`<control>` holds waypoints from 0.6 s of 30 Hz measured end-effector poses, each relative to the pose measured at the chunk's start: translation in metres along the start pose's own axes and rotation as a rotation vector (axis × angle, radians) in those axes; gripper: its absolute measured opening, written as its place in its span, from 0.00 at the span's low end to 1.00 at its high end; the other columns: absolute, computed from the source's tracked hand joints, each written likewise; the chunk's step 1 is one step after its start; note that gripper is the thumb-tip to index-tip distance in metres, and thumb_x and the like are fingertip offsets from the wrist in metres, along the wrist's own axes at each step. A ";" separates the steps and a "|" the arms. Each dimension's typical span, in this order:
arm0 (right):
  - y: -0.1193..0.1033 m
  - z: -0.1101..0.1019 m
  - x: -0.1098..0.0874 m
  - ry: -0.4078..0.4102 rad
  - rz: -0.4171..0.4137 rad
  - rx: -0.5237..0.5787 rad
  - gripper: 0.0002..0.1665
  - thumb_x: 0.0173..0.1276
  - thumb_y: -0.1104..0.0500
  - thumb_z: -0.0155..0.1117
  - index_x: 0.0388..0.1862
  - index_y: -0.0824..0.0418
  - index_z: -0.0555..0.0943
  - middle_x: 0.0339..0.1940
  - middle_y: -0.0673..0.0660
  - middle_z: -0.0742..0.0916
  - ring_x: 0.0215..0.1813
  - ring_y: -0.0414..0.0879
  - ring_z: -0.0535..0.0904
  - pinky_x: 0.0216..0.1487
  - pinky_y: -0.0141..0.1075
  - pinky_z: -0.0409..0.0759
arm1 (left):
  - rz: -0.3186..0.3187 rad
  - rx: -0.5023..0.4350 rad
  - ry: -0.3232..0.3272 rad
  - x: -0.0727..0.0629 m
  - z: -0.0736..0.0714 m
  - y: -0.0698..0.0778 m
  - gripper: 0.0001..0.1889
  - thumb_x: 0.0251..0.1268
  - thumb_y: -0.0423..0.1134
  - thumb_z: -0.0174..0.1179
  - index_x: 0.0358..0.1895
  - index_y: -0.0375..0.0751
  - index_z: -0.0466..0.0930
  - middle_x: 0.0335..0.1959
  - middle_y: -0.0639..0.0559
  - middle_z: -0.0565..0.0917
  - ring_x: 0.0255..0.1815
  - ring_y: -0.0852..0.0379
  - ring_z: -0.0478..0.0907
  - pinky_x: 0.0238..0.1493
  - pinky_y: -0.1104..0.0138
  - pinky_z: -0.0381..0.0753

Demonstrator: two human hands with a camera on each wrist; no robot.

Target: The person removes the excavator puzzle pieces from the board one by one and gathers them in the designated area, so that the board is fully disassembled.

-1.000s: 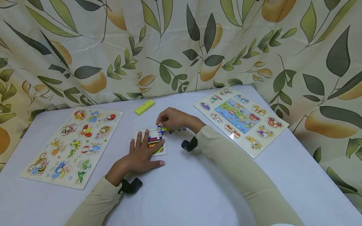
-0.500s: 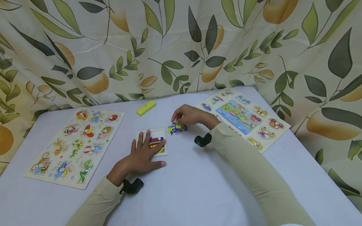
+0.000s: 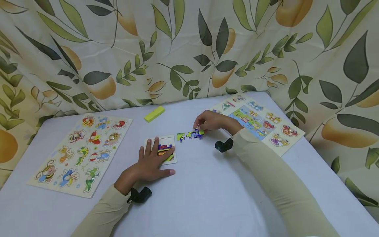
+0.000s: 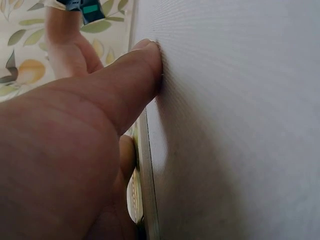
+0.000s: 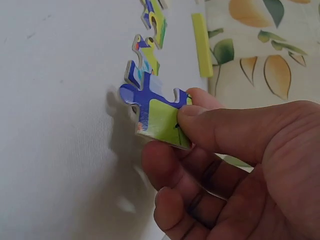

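Note:
My left hand (image 3: 149, 166) lies spread over a small white jigsaw tray (image 3: 168, 139), which holds fitted pieces (image 3: 165, 149) with a red, yellow and blue picture. In the left wrist view its thumb (image 4: 142, 65) reaches past the tray edge (image 4: 148, 185) onto the tablecloth. My right hand (image 3: 213, 120) pinches a green and blue jigsaw piece (image 5: 162, 117) between thumb and fingers, close over the table. Loose jigsaw pieces (image 3: 180, 136) lie in a row between the tray and this hand; the right wrist view shows them beyond the held piece.
A yellow-green block (image 3: 154, 114) lies behind the tray. An insect peg-puzzle board (image 3: 99, 171) is on the left. On the right, a vehicle puzzle board (image 3: 284, 144) sits partly behind the right forearm. A leaf-patterned curtain (image 3: 183, 39) hangs along the table's far edge.
My right hand has moved right from the tray's upper corner, past the loose pieces, carrying the jigsaw piece. The row of loose pieces now shows more. My left hand stays on the tray.

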State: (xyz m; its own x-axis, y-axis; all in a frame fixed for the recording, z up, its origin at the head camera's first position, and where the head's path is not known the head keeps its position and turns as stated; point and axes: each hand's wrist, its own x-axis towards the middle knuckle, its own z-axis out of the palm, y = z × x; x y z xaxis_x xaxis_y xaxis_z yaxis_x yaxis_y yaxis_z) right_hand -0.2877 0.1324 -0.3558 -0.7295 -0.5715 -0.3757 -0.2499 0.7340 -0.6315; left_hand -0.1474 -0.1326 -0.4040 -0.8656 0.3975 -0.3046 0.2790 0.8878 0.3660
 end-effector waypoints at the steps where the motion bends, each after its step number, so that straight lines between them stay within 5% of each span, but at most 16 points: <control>1: 0.001 -0.001 -0.002 -0.002 0.004 0.001 0.11 0.70 0.70 0.55 0.47 0.64 0.82 0.33 0.56 0.82 0.33 0.47 0.74 0.32 0.34 0.72 | 0.000 -0.001 0.002 0.000 0.000 0.000 0.43 0.60 0.66 0.58 0.77 0.61 0.54 0.77 0.33 0.29 0.73 0.31 0.19 0.65 0.35 0.26; 18: 0.010 0.004 -0.001 0.031 0.064 -0.057 0.10 0.68 0.71 0.57 0.43 0.62 0.83 0.32 0.55 0.82 0.32 0.46 0.75 0.34 0.33 0.73 | 0.006 0.000 -0.002 -0.001 0.000 0.000 0.43 0.60 0.66 0.58 0.77 0.60 0.54 0.77 0.32 0.31 0.73 0.31 0.19 0.66 0.36 0.26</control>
State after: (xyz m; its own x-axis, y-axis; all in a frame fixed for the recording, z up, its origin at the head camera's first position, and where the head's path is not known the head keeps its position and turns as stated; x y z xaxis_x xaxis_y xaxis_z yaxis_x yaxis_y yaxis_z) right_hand -0.2866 0.1387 -0.3639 -0.7639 -0.5123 -0.3924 -0.2379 0.7888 -0.5668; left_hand -0.1471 -0.1332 -0.4039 -0.8630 0.4037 -0.3038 0.2844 0.8852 0.3683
